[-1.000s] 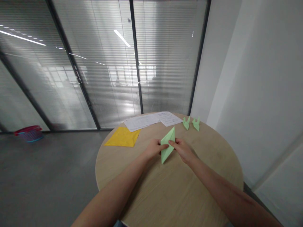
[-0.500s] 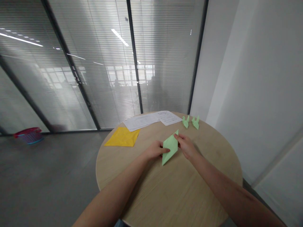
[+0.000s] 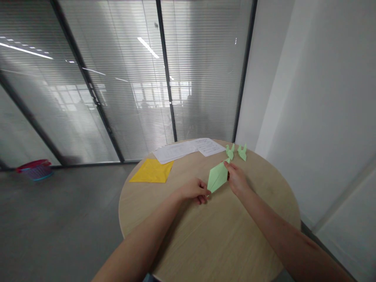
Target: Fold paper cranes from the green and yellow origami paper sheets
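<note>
A folded sheet of light green origami paper [image 3: 217, 176], shaped like a long diamond with a crease down its middle, is held above the table. My right hand [image 3: 237, 179] grips its upper right end, thumb on top and the other fingers behind. At the lower left tip, my left hand [image 3: 196, 190] pinches the paper between thumb and fingers. Two finished green paper cranes [image 3: 230, 151] [image 3: 242, 152] stand beyond my right hand, close to the table's far edge.
The round wooden table [image 3: 223, 235] carries a yellow sheet or packet [image 3: 152, 170] at the left and printed white papers [image 3: 176, 152] at the back. A red and blue basket [image 3: 37, 170] sits on the floor at left. Glass panels with blinds and a white wall [image 3: 331, 117] stand close behind.
The green paper has shifted up and to the right with my right hand. My left hand has slid from the paper's left side to its lower tip.
</note>
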A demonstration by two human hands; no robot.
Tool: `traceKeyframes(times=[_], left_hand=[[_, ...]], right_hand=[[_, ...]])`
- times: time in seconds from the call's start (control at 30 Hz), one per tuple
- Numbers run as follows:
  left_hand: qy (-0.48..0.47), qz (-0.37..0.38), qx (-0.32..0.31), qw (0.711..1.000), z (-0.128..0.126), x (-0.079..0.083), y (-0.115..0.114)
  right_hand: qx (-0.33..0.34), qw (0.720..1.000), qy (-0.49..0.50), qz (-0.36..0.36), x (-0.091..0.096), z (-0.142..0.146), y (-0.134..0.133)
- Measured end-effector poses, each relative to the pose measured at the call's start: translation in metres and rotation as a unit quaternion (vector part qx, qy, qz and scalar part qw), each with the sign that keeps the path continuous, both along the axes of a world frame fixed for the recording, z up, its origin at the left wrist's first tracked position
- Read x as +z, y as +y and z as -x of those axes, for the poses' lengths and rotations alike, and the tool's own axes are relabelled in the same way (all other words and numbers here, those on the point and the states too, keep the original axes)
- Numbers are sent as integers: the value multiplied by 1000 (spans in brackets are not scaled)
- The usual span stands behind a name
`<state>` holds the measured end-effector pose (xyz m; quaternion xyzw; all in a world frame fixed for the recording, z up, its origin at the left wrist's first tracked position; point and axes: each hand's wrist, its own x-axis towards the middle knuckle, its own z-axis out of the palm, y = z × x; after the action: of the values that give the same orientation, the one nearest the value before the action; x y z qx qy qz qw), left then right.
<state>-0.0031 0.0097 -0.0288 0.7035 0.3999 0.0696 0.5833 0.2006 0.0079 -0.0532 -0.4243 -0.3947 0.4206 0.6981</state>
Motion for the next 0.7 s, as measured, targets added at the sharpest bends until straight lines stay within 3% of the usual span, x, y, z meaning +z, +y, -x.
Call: traceKeyframes(times=[0.3, 0.37, 0.5, 0.7], left_hand=[[63, -30, -116, 991, 28, 22, 8], [57, -59, -84, 993, 35, 27, 12], [-30, -154, 96, 983, 31, 28, 14], [-96, -152, 98, 979, 10, 14, 8]], right_hand=[[-8, 998, 64, 15, -1, -2, 0], [8, 998, 53, 18, -1, 1, -1], [62, 997, 28, 22, 2, 13, -9], [100, 993, -49, 28, 4, 29, -20]])
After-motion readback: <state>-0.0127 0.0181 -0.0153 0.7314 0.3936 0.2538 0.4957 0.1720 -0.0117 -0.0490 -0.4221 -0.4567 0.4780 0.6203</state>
